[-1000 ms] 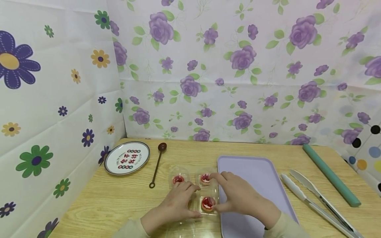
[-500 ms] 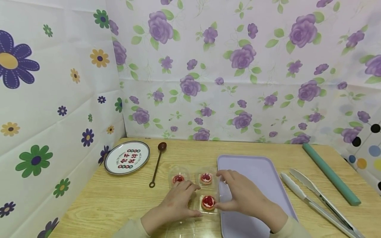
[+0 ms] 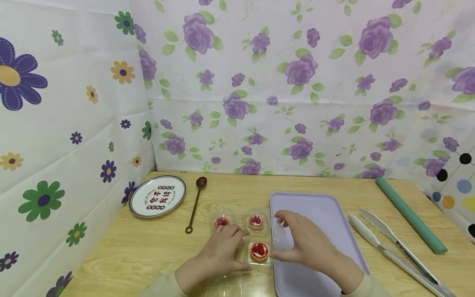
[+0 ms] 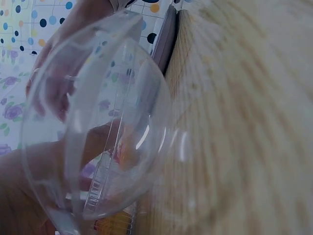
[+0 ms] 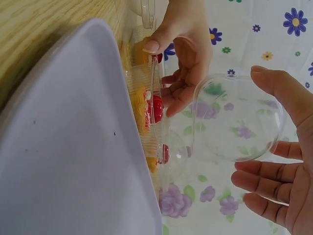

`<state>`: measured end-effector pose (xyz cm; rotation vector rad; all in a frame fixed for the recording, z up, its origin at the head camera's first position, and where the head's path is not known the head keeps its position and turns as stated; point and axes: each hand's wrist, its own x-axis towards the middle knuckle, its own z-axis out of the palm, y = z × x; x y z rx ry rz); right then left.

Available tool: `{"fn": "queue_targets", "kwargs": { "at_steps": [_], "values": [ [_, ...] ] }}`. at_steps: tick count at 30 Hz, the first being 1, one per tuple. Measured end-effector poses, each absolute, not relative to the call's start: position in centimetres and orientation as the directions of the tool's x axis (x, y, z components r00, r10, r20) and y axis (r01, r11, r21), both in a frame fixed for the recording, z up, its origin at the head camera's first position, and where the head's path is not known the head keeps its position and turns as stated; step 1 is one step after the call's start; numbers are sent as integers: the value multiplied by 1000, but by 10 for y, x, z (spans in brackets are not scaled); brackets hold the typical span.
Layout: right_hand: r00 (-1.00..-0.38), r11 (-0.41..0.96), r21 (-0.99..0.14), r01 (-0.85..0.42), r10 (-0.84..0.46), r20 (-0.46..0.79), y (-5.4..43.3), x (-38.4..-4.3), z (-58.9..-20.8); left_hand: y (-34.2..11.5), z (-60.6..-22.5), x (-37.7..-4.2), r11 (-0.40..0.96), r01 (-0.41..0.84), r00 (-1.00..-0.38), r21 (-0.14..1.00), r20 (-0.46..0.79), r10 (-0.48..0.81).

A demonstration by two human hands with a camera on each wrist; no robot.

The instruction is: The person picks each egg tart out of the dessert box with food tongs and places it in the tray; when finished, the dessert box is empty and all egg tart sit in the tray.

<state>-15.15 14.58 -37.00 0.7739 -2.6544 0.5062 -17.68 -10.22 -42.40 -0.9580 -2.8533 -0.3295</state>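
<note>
My right hand (image 3: 309, 237) pinches a thin clear plastic lid (image 5: 239, 117) between thumb and fingers, above the tray's left edge. Just left of it, a fruit tart with red topping (image 3: 259, 251) sits uncovered in a clear plastic container (image 3: 256, 263). My left hand (image 3: 219, 251) rests over the container's near left part and hides what lies beneath; its thumb (image 5: 152, 46) is right at the container's edge. Two more tarts, a left one (image 3: 221, 222) and a right one (image 3: 256, 222), sit behind under clear domes. Another clear dome (image 4: 98, 117) lies open by my left wrist.
A lavender tray (image 3: 308, 206) lies right of the container. Beyond it are metal tongs (image 3: 393, 251) and a green rod (image 3: 412, 216). A white plate (image 3: 157, 196) and a brown long-handled spoon (image 3: 196, 202) lie at the left. Printed cloth (image 3: 230, 136) hangs behind the wooden table.
My right hand has drawn back to the right with the clear lid, which earlier overlapped the near right tart. That tart now shows uncovered. My left hand has stayed in place.
</note>
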Motion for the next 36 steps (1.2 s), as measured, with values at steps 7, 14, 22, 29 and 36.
{"fn": "queue_targets", "kwargs": {
  "at_steps": [7,14,22,29,36],
  "values": [
    [-800,778,-279,-563,-428,420,147,-150,-372,-101,-414,-173,755,624,-779,201,240,579],
    [-769,688,-382,-617,-427,475,143,-148,-380,-98,-408,-169,683,688,-719,247,365,592],
    [-745,612,-438,-659,-449,494,138,-145,-385,-97,-407,-165,630,720,-691,290,377,617],
    [-736,566,-474,-674,-462,495,137,-144,-388,-97,-405,-164,613,705,-709,358,327,625],
    [-745,562,-491,-666,-463,480,139,-141,-388,-97,-401,-162,600,627,-761,497,229,607]
  ]
}}
